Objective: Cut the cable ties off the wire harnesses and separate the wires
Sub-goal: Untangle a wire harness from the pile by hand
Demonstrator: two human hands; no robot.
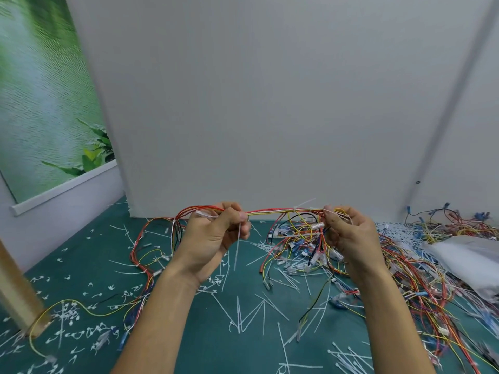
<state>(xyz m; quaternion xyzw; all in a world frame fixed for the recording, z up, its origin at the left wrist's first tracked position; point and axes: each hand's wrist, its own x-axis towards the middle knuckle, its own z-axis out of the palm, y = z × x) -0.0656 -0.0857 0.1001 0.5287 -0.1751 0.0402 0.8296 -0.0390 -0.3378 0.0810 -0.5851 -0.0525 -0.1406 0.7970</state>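
Left hand [213, 236]: fingers curled around the red and yellow wire harness [270, 211]; a loose white tie strip [237, 249] also hangs down from this grip.
Right hand [351, 238]: fingers and thumb pinch the other end of the same harness, where many connectors and wires hang down.
Harness position: held in the air between the two hands, stretched almost straight above the green mat [243, 352], in front of the grey panel.
Ties still on: one white cable tie [297, 207] sits on the stretched part near the right hand; another tie [174, 220] binds the branch that drops beyond the left hand.
Already done: many cut tie strips [243, 317] and small clipped tie heads [73, 314] lie all over the mat, and a big pile of loose wires [421, 279] lies at the right, next to a white plastic bag [467, 255].
Cutting tool: I cannot see any.
Progress, my judgement: a good part of the work seems finished, but this harness is not free yet; its ties must be cut and its wires pulled apart.
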